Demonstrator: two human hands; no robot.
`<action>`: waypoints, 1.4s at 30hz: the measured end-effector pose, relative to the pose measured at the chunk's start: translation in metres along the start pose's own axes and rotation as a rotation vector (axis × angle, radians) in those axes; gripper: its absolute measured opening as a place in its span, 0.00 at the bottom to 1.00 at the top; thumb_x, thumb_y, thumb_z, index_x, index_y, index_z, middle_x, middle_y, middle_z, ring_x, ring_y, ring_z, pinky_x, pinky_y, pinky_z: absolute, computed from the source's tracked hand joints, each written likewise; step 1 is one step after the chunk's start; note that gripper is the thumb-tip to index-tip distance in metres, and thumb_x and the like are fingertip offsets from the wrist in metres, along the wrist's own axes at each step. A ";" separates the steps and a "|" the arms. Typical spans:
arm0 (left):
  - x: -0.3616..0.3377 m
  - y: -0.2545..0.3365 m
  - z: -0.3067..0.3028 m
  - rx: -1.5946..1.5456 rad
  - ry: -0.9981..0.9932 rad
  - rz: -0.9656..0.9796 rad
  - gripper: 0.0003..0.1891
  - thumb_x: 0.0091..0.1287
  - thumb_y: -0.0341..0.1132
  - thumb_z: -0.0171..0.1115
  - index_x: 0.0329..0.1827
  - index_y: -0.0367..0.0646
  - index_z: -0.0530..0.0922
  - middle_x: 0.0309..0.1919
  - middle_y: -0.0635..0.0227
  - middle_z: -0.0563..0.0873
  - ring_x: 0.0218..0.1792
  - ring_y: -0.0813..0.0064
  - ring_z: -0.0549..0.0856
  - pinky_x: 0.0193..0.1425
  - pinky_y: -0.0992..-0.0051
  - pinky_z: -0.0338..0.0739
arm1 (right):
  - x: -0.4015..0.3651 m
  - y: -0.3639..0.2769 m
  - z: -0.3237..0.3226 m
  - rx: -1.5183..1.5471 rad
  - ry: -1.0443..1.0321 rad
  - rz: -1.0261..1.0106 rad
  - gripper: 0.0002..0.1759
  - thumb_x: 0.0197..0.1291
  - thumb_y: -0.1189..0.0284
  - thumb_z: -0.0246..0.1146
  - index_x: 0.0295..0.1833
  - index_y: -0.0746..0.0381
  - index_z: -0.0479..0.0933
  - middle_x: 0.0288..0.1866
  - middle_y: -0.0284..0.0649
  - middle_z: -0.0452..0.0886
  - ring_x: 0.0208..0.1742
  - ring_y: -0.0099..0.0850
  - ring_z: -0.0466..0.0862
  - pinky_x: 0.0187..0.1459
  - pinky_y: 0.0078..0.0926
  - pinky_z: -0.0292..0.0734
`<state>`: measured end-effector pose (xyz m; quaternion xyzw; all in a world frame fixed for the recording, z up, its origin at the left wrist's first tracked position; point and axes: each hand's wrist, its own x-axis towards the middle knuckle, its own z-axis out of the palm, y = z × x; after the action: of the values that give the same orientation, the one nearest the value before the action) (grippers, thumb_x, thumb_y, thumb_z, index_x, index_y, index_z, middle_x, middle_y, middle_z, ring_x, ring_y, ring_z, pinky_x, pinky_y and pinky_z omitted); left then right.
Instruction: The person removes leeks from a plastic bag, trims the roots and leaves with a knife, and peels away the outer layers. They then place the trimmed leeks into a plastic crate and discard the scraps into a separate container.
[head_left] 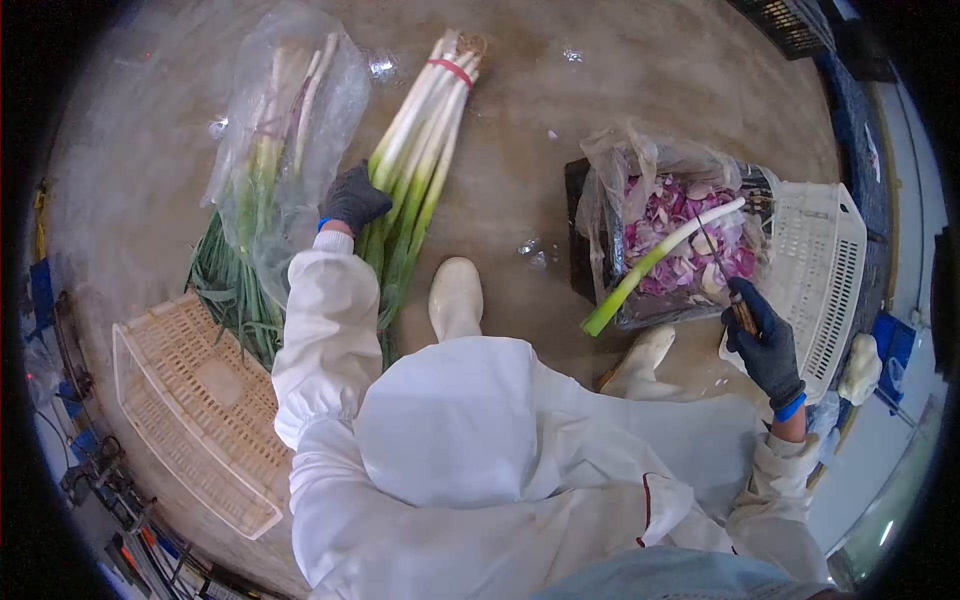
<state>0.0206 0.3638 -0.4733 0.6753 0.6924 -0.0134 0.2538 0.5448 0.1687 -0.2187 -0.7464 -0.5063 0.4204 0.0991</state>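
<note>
My left hand (357,200), in a dark glove, is closed at the edge of a bundle of large green onions (415,140), where white turns to green. A red band ties the bundle near its roots. Beside it, more green onions (262,170) lie inside a clear plastic bag (225,150). In my gloved right hand (765,345) is a knife (742,312), gripped by its wooden handle, its thin blade pointing up and left. A single green onion stalk (660,255) rests across a bag-lined crate (583,200) of purple onion peels (735,245), and the blade tip overlaps it.
An upturned-looking beige plastic basket (200,400) sits at the left. At the right, a white basket (830,260) adjoins the crate. My white boots (456,295) stand on the wet floor (520,120). Cables and equipment (130,490) line the lower left.
</note>
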 end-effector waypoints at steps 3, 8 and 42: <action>-0.032 0.040 -0.027 0.158 0.066 -0.187 0.37 0.51 0.41 0.67 0.67 0.44 0.71 0.47 0.37 0.83 0.50 0.45 0.85 0.49 0.52 0.80 | 0.000 0.002 0.001 0.021 -0.021 0.003 0.31 0.64 0.80 0.61 0.73 0.58 0.67 0.44 0.33 0.81 0.34 0.20 0.78 0.35 0.22 0.78; -0.081 0.071 0.060 0.578 0.350 -0.036 0.44 0.57 0.51 0.66 0.76 0.43 0.61 0.59 0.20 0.69 0.50 0.41 0.82 0.39 0.55 0.81 | 0.000 0.005 0.000 0.043 -0.037 -0.042 0.31 0.65 0.80 0.60 0.73 0.58 0.67 0.44 0.34 0.81 0.35 0.20 0.78 0.36 0.22 0.79; 0.124 0.080 0.040 -0.021 0.053 -0.100 0.25 0.54 0.48 0.61 0.53 0.45 0.83 0.52 0.51 0.84 0.54 0.51 0.84 0.61 0.58 0.77 | 0.232 -0.111 0.159 -0.498 -0.264 -0.492 0.22 0.55 0.61 0.63 0.52 0.63 0.74 0.50 0.60 0.80 0.53 0.56 0.80 0.53 0.50 0.75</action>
<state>0.1141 0.4712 -0.5277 0.6374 0.7318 -0.0008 0.2414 0.3857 0.3706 -0.3771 -0.5430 -0.7657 0.3406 -0.0534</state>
